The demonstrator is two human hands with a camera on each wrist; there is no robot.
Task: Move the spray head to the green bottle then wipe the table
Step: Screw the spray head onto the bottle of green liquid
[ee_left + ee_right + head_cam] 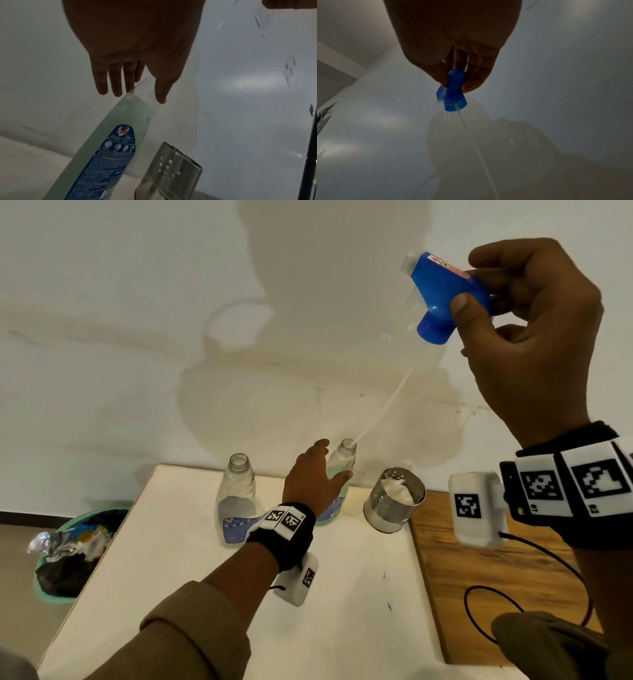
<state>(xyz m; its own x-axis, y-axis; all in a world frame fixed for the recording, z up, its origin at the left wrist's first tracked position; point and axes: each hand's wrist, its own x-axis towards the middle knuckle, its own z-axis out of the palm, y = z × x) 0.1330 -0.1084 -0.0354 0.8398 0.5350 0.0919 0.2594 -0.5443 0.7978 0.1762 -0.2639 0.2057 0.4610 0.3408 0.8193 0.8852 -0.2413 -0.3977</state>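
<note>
We logged an uncapped clear bottle (238, 501) standing upright, blue-labelled, with a little liquid in it. A perforated steel cup (380, 508) stood just beside a wooden board (496, 570), and a black cable (488, 587) looped on the board. On the floor (17, 546) at left sat a green bin (56, 598) holding a black bag and crumpled wrappers. The wall (137, 302) behind showed a yellowish stain (308, 392).

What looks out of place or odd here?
Both bottles are uncapped: the clear bottle and the green bottle, whose neck the left hand holds. The spray head hangs tilted in the right hand, only its tube tip at the green bottle's mouth. A large yellowish stain spreads on the wall behind.
</note>
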